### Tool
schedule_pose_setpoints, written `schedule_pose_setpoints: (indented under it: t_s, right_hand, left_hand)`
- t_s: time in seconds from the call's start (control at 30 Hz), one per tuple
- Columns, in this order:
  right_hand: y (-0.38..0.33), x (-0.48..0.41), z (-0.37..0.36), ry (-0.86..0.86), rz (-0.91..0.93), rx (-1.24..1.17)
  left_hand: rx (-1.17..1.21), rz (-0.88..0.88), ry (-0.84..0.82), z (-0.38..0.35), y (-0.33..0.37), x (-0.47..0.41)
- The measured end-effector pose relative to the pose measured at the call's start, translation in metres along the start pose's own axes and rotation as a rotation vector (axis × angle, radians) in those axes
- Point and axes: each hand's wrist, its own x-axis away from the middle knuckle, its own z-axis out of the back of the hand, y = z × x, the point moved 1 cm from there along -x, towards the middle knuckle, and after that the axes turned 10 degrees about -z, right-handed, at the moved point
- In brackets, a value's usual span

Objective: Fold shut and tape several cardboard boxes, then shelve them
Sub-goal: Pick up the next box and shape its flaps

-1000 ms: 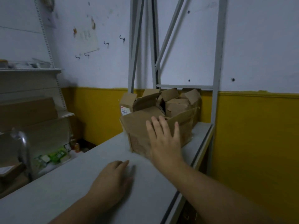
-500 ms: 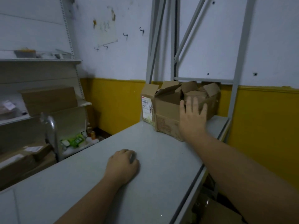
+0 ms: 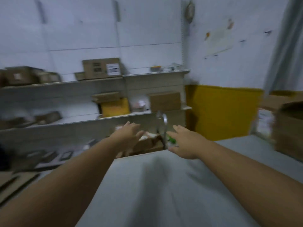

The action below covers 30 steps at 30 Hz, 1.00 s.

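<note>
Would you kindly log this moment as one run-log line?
left hand: open, empty | right hand: open, empty | both stretched beyond grey table edge | cardboard box on table, right | view blurred

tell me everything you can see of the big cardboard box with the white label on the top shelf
The cardboard box is brown and stands upright on the top shelf against the white wall. Its front bears dark print and, at right, a white label, both too blurred to read. A smaller box sits close at its left.
</note>
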Motion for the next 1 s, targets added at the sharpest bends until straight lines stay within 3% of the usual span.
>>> schedule_pose_setpoints:
  t_s: [0.13,0.27,0.37,0.5,0.6,0.7,0.87,1.0]
  right_hand:
    - [-0.117,-0.012,-0.004,0.024,0.28,-0.018]
    - [-0.228,-0.002,-0.005,0.012,0.483,-0.065]
    - [-0.298,0.005,-0.008,0.004,0.603,-0.077]
    - [-0.371,0.015,-0.012,-0.005,0.692,-0.042]
    - [-0.41,0.019,-0.014,-0.022,0.745,-0.034]
    - [-0.436,0.021,-0.018,-0.075,0.77,-0.011]
    - [-0.448,0.014,-0.03,-0.093,0.804,0.066]
    - [-0.443,0.004,-0.039,-0.118,0.777,0.088]
  left_hand:
    - [0.07,0.3,0.138,0.049,-0.075,0.086]
    - [-0.1,0.41,0.245,0.073,-0.122,0.179]
    - [-0.214,0.513,0.19,0.078,-0.157,0.253]
    - [-0.192,0.668,0.169,0.092,-0.211,0.345]
    - [-0.242,0.822,0.078,0.096,-0.249,0.391]
    - [-0.281,0.834,-0.022,0.088,-0.272,0.404]
    - [-0.261,0.852,0.04,0.084,-0.303,0.397]
    - [-0.296,0.873,-0.03,0.086,-0.32,0.386]
